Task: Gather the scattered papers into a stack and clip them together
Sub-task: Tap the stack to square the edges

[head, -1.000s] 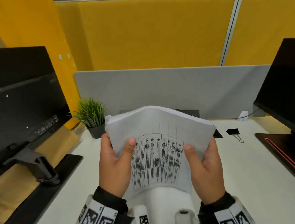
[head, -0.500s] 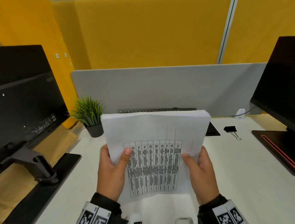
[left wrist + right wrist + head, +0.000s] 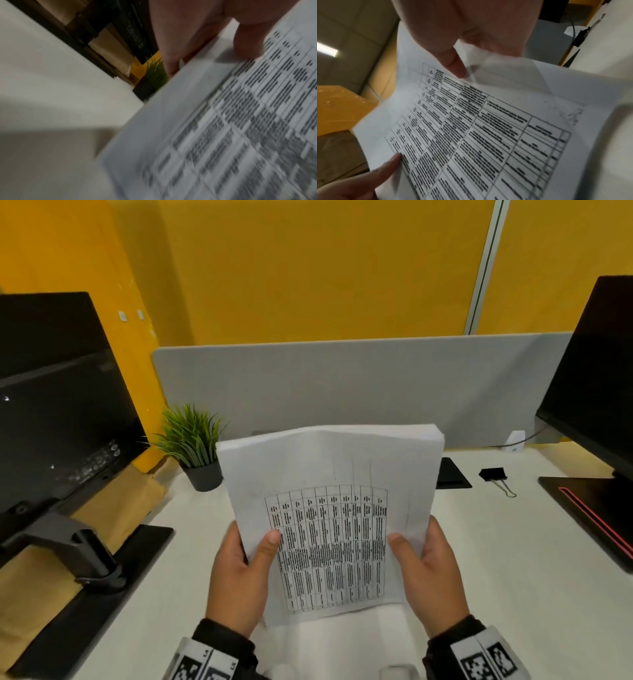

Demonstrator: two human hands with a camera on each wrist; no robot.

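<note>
While you grip the stack of papers [image 3: 329, 508] upright, your left hand [image 3: 239, 573] and right hand [image 3: 428, 570] clasp its side edges, thumbs on the printed table, fingers [image 3: 173, 65] curled behind. Half a second ago the top edge looked flat and square; now it bows slightly and the left side sits lower, so you are probably jogging the sheets into line above the bench [image 3: 513, 559]. Gathering looks done. Clipping remains: the binder clip [image 3: 493, 475] lies untouched, well beyond your right fingers, near the monitor base [image 3: 589, 508].
</note>
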